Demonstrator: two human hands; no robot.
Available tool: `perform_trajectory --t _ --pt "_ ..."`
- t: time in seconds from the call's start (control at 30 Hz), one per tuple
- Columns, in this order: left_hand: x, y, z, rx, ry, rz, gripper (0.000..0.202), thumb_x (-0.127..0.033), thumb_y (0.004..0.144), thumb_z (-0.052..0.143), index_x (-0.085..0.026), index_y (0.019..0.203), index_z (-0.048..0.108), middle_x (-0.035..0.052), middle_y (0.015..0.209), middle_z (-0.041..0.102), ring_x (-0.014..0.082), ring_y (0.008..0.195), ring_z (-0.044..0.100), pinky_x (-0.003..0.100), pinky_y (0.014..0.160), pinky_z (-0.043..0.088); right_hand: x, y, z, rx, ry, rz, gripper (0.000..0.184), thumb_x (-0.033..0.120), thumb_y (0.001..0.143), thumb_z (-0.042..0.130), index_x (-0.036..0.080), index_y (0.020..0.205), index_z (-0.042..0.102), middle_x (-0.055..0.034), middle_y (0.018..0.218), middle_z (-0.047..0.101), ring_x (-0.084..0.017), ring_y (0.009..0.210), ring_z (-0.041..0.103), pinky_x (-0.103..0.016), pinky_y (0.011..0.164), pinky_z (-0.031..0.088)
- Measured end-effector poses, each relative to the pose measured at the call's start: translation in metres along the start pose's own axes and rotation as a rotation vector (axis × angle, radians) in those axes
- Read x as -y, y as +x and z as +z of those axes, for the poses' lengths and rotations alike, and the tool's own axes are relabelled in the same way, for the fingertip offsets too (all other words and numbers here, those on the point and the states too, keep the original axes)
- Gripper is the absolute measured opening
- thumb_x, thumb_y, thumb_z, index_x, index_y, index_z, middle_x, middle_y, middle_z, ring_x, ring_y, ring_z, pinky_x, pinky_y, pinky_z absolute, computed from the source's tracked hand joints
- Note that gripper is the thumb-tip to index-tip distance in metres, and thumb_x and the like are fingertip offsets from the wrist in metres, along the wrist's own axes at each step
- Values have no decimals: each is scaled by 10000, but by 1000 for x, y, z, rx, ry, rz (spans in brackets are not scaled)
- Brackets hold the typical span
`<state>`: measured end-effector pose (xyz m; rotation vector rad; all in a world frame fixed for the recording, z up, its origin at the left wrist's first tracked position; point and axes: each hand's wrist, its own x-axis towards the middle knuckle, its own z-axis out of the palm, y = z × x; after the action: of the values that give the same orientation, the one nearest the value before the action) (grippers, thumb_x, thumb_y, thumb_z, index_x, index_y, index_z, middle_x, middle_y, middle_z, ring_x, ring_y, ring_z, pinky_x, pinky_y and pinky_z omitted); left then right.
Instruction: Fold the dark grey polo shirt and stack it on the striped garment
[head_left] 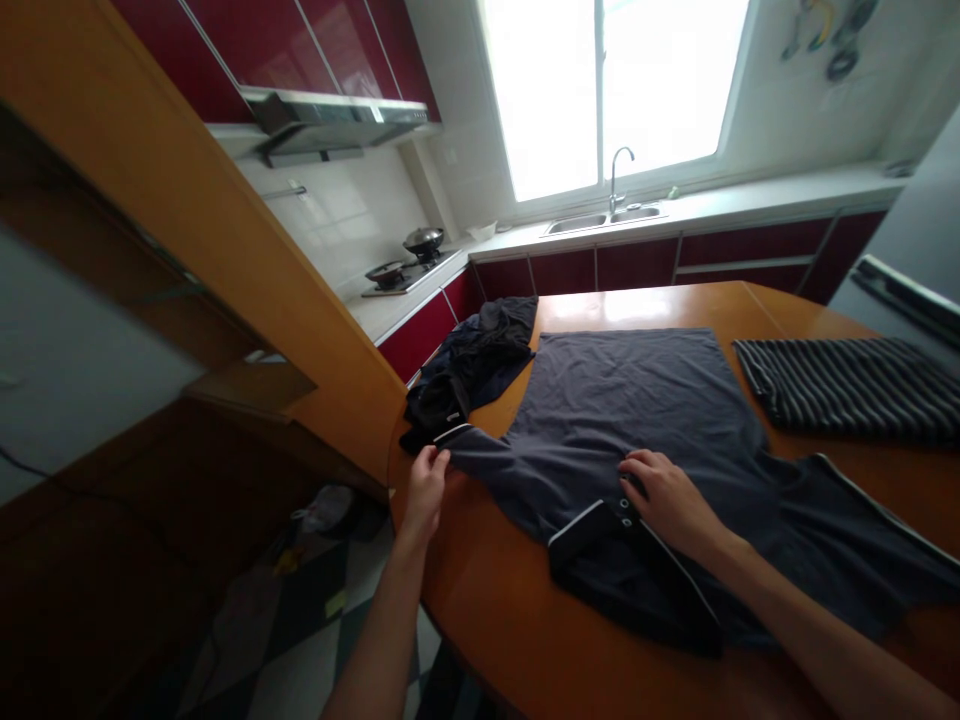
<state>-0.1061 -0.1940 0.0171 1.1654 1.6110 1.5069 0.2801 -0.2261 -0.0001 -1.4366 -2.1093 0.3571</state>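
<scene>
Bare tabletop (pixel 487 610) borders the shirt (pixel 622 400); left hand (pixel 425 490) pinches its sleeve (pixel 487 462).

Rounded orange-brown wooden bench (pixel 510 610), bearing a folded black-and-white striped cloth (pixel 847 385) at far right and a crumpled heap of dark clothes (pixel 469 370) at far left. Behind: steel sink (pixel 604 218) with curved tap (pixel 616 175) beneath a bright window (pixel 607 90); gas hob (pixel 409 272) carrying two pans; steel extractor hood (pixel 337 120); glossy dark red cabinets (pixel 637 265).

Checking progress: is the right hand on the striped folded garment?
No, the right hand rests flat on the dark grey polo shirt.
</scene>
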Motion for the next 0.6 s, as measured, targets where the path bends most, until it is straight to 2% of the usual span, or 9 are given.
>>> perform_trajectory --t 0.07,0.13,0.23,0.3,0.37,0.43,0.5,0.6 --pt "1 -2 -6 -75 68 8 336 -427 764 675 -189 969 557 15 835 641 171 703 653 276 624 538 6 0 -5 -17 23 -53 199 215 953 538 212 1064 703 -104 1150 649 -270 1092 577 -418 960 472" --pt "7 -6 -11 -85 158 -19 413 -374 776 667 -197 1125 536 3 810 647 154 607 633 259 547 513 17 -2 -11 -4 64 -132 180 223 956 556 229 1059 704 -87 1128 647 -258 1078 566 -414 959 463" --pt "20 -15 -18 26 283 -36 642 -317 805 636 -200 1399 424 -28 724 631 136 498 583 244 492 474 41 -10 -21 72 114 -248 137 263 966 575 249 1007 704 -61 1051 645 -233 1021 561 -397 939 452" --pt "25 -19 -20 85 350 32 673 -308 827 607 -177 1458 412 -32 689 613 144 531 592 252 532 483 61 -20 -21 147 108 -301 95 292 947 612 258 975 696 -47 1013 639 -231 989 560 -397 916 446" --pt "26 -21 -20 108 378 130 604 -321 848 583 -169 1425 486 7 771 657 168 671 650 280 644 523 79 -32 -14 212 75 -340 124 329 884 696 264 987 678 -38 1033 638 -245 991 560 -406 899 439" --pt "22 -22 -17 126 390 206 510 -343 860 579 -185 1345 576 58 958 707 199 876 689 317 802 540 93 -43 0 239 16 -367 237 339 821 756 255 1019 656 -40 1069 640 -263 1000 564 -413 886 436" --pt "17 -22 -14 148 395 246 422 -364 871 579 -194 1252 643 83 1102 711 219 1016 678 344 916 519 101 -52 18 237 -69 -382 222 269 821 742 230 1014 640 -49 1043 646 -262 965 577 -406 859 438" --pt "13 -20 -10 148 371 238 343 -412 874 591 -174 1094 702 94 1066 730 232 981 688 356 903 525 104 -58 39 224 -188 -393 147 100 830 647 194 943 636 -55 928 649 -246 868 591 -390 812 443"
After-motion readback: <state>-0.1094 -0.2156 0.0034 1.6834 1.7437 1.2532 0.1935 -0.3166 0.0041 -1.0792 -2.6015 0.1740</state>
